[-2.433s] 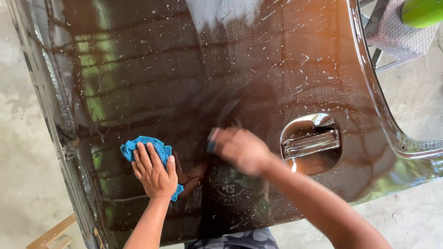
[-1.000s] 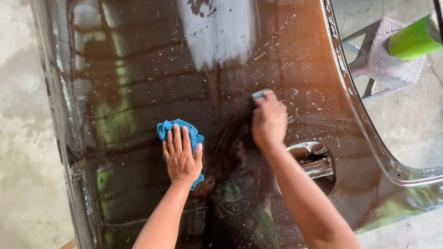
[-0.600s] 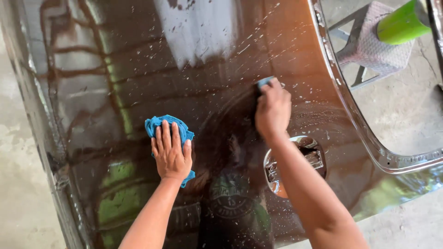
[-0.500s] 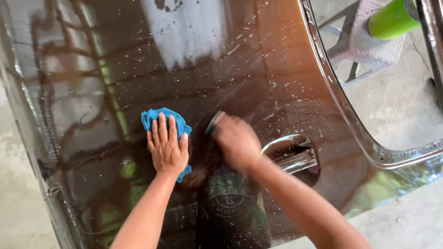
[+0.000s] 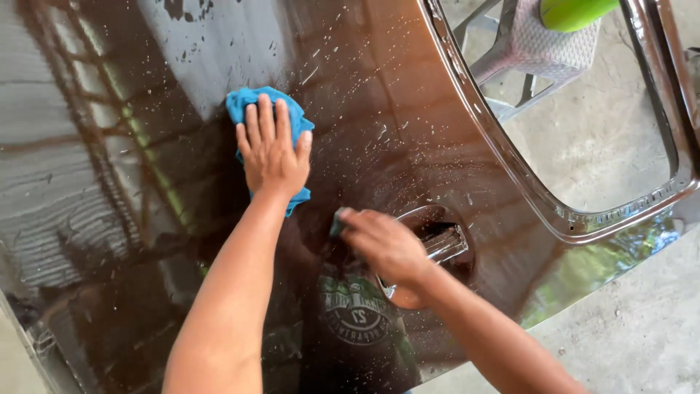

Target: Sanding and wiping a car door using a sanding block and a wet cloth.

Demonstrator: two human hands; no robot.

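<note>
The dark glossy car door (image 5: 408, 95) lies flat, long axis running left to right, window opening (wet, speckled) at right. Left hand (image 5: 271, 152), fingers spread, presses a blue cloth (image 5: 248, 101) flat. Right hand (image 5: 385, 244) grips a small pad (image 5: 337, 221) beside the door handle (image 5: 446, 244).

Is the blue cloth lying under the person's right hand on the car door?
No, the blue cloth lies under the left hand, flat on the wet car door; the right hand grips a small dark pad.
</note>
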